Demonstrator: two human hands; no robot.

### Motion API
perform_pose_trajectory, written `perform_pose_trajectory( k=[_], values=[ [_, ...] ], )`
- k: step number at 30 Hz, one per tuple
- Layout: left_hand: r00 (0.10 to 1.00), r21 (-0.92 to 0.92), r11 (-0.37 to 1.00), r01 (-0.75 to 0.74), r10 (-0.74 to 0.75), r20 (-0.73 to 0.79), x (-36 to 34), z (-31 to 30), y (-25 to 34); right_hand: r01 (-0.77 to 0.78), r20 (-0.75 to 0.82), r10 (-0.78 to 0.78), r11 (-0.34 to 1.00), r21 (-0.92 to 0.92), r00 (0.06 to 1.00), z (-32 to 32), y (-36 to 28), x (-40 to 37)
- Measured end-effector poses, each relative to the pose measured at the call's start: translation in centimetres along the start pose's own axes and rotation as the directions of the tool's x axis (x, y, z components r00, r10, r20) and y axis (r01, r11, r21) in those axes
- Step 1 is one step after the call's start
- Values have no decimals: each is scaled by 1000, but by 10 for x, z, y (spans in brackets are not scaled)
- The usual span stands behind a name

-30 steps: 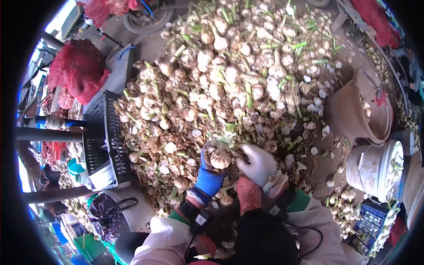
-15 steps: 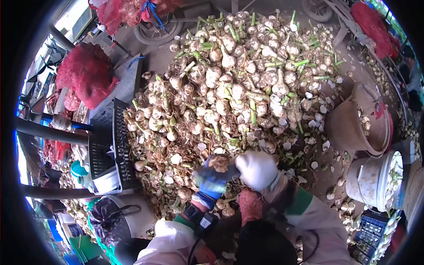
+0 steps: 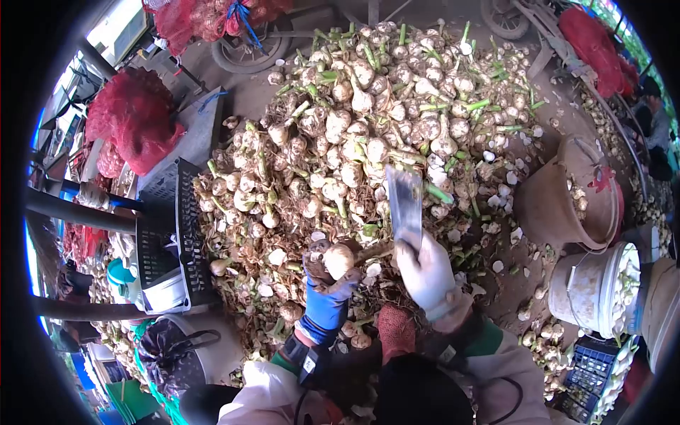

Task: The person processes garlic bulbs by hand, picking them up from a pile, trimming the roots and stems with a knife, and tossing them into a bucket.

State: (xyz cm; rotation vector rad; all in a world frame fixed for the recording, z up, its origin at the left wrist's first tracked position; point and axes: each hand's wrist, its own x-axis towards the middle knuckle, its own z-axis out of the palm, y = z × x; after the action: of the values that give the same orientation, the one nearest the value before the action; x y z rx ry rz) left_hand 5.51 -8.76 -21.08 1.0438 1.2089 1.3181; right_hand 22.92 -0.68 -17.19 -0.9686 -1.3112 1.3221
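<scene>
Head camera: the left hand (image 3: 324, 294), gloved in blue, is closed round a bulb (image 3: 338, 261) just below the middle of the frame, at 6 o'clock. Its fingers cup the bulb from below, and the stem (image 3: 373, 252) runs out towards 3 o'clock. In the right hand (image 3: 428, 276), in a pale glove, a knife (image 3: 405, 205) is gripped with its broad blade pointing to about 12 o'clock, apart from the bulb (the handle is hidden in the fist).

How far along things are can be judged only in part. The held bulb looks pale and fairly clean on the side that shows, but its long stem is attached. The pile (image 3: 350, 173) at 12 o'clock is large, and many of its bulbs have stems and dirty roots, so much of it looks untrimmed. Pale scraps (image 3: 277, 256) lie around its near edge, which suggests some cutting is already done. At 3 o'clock a tan tub (image 3: 542, 205) has some bulbs in it. Just past 3, a white bucket (image 3: 577, 287) is full of pale pieces too small to make out. A blue crate (image 3: 588, 372) sits at 4 o'clock, a black crate (image 3: 191, 241) near 9.
</scene>
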Motion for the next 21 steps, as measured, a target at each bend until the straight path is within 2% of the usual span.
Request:
perform_pose_trajectory(
  k=[2, 3, 4, 5, 6, 7, 8, 9, 10, 11, 12, 13, 14, 16, 17, 18, 19, 20, 21],
  values=[
    [991, -303, 951, -54, 14, -133, 4, 5, -6, 117, 120, -77, 922, -369, 990, -6, -13, -16],
    [953, -827, 555, 93, -290, -88, 5, 3, -11, 108, 119, -40, 755, -647, 992, -9, 5, -26],
    [952, -829, 551, 99, -296, -83, 7, 8, -6, -52, 136, 191, 743, -668, 972, -23, 40, -39],
    [979, -542, 838, 64, -157, -127, 9, 18, 2, -201, 85, 335, 729, -654, 938, -41, 57, -49],
    [994, -167, 986, 4, -23, -110, 6, 27, 3, -353, 38, 482, 691, -631, 875, -52, 67, -60],
    [996, -69, 994, 86, -87, -11, -6, 37, -7, -458, -84, 476, 762, -459, 875, -53, 39, -56],
    [984, -78, 980, 181, -181, 9, -35, 52, -44, -228, -104, 208, 763, -604, 973, -68, 37, -48],
    [969, 383, 909, -162, 74, 235, -49, 60, -65, -202, -102, 184, 693, -692, 978, -70, 49, -65],
    [820, 632, 557, -539, 175, 545, -63, 64, -74, -294, -274, 156, 752, -590, 949, -98, 31, -36],
    [826, 632, 572, -523, 158, 541, -62, 55, -72, -372, -335, 225, 789, -489, 915, -101, 10, -26],
    [889, 726, 618, -302, -91, 448, -51, 35, -65, -218, -312, 11, 738, -638, 950, -109, 11, -21],
    [880, 798, 598, -76, -336, 336, -46, 18, -61, -283, -349, 55, 708, -647, 936, -113, 15, -21],
    [875, 797, 600, -76, -343, 342, -50, 4, -72, -339, -382, 92, 678, -652, 919, -115, 20, -22],
    [928, 937, 150, -316, -158, 339, -68, -17, -97, -415, -315, 280, 724, -552, 907, -107, 45, -29],
    [928, 937, 150, -314, -160, 336, -73, -21, -103, -444, -284, 341, 658, -608, 896, -95, 49, -35],
    [921, 955, 187, -229, -277, 275, -75, -22, -104, -235, -147, 184, 736, -635, 972, -79, 53, -40],
    [893, 968, 212, -135, -398, 211, -81, -23, -103, -201, -84, 196, 713, -672, 977, -67, 59, -44],
    [894, 970, 205, -131, -398, 205, -87, -25, -110, -284, -43, 346, 687, -668, 937, -57, 58, -44],
    [917, 975, 211, -66, -373, 143, -91, -25, -123, -253, -21, 314, 723, -643, 949, -48, 66, -46]
  ],
)
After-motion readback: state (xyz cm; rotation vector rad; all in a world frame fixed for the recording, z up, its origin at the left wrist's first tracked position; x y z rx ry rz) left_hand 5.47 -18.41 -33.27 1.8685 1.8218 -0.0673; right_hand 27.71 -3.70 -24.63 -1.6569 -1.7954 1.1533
